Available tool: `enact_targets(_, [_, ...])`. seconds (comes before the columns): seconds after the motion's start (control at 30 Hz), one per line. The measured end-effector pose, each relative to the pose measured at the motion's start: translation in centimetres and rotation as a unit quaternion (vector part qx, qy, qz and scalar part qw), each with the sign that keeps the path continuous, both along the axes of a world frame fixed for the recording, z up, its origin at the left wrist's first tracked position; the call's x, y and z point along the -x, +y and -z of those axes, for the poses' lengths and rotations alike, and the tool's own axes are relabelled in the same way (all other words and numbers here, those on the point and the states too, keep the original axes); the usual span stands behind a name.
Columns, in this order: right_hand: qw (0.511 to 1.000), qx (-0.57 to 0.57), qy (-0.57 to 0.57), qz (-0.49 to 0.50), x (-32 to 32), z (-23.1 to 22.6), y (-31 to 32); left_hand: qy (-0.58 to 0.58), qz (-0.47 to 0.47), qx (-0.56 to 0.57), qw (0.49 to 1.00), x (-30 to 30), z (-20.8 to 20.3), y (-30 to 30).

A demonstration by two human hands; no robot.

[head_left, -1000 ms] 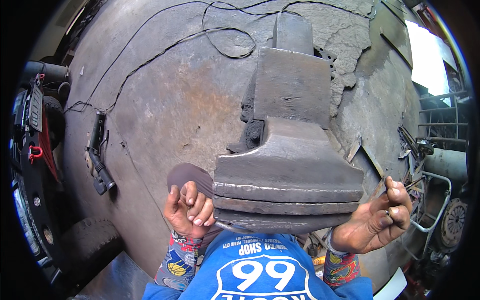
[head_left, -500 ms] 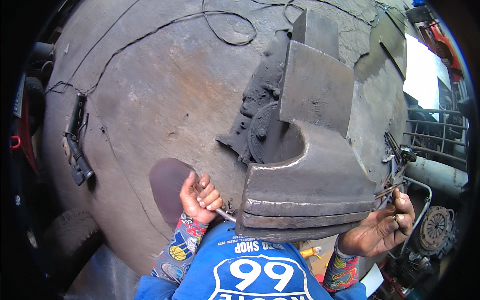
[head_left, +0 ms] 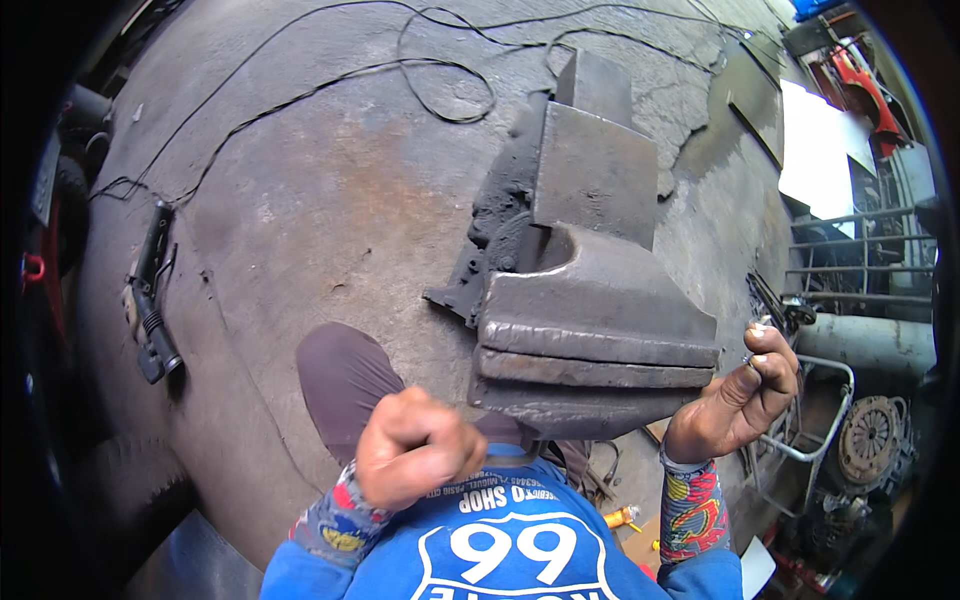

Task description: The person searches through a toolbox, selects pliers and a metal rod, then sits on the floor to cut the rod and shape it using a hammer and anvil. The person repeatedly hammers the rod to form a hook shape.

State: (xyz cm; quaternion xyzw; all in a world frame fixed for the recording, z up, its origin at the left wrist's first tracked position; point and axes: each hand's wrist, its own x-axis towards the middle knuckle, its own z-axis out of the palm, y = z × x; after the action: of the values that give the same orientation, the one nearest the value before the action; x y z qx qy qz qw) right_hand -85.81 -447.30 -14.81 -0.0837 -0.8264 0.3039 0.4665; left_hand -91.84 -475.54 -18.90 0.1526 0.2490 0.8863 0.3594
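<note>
A heavy grey bench vise (head_left: 598, 340) stands in front of me, its jaws facing me and nearly together. My left hand (head_left: 420, 448), smeared by motion, is in a fist at the end of the vise handle (head_left: 515, 456), a bar below the jaws. My right hand (head_left: 735, 395) is beside the right end of the jaws, thumb and fingers pinched together. A tiny shiny bit (head_left: 747, 358) shows at its fingertips, too small to name. Whether anything sits between the jaws is hidden.
A dark greasy metal casting (head_left: 485, 235) lies behind the vise. Black cable (head_left: 400, 62) loops over the concrete floor. A black tool (head_left: 155, 290) lies at left. At right are a clutch pressure plate (head_left: 872, 440), a grey cylinder (head_left: 865, 345) and a metal rack (head_left: 860, 255).
My left hand has swung down and right, turning the vise handle. My right hand stays pinched at the jaws' right end. The whole view has shifted a little.
</note>
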Motion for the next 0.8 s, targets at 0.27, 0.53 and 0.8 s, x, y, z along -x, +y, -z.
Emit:
enact_targets(0.27, [0.999, -0.001, -0.025, -0.024, -0.3, -0.3, 0.7, -0.037, -0.048, 0.041, 0.997, -0.3, -2.1, 1.6])
enact_targets(0.53, [0.978, -0.095, -0.155, -0.102, 1.3, -4.2, -1.5, -0.219, -0.187, 0.079, 0.954, -1.5, 2.7, -0.5])
enact_targets(0.8, [0.945, -0.049, -0.201, -0.253, 4.7, -4.6, -6.9, -0.286, -0.248, 0.187, 0.907, -2.0, -0.2, -0.3])
